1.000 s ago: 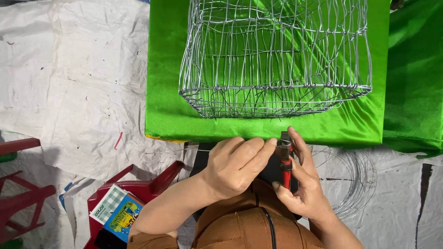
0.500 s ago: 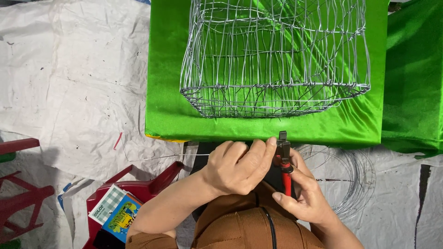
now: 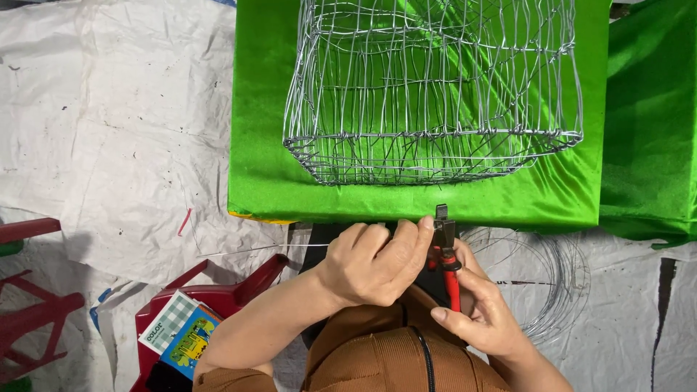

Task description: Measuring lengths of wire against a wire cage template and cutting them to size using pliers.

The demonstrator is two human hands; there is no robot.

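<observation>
My left hand is closed around a thin straight wire that sticks out to the left. Its thumb and forefinger meet the jaws of red-handled pliers. My right hand grips the pliers by their handles, jaws pointing up toward the table edge. Both hands are held close to my body, just below the green-covered table. A wire mesh basket stands on that green cloth, apart from my hands.
A coil of thin wire lies on the floor to the right. A red plastic stool at lower left carries a small printed box. Another red stool stands at far left. White sheeting covers the floor.
Both hands have shifted slightly to the right and upward. The pliers' jaws now stand nearer the table edge, and the wire end is seen sticking out to the left.
</observation>
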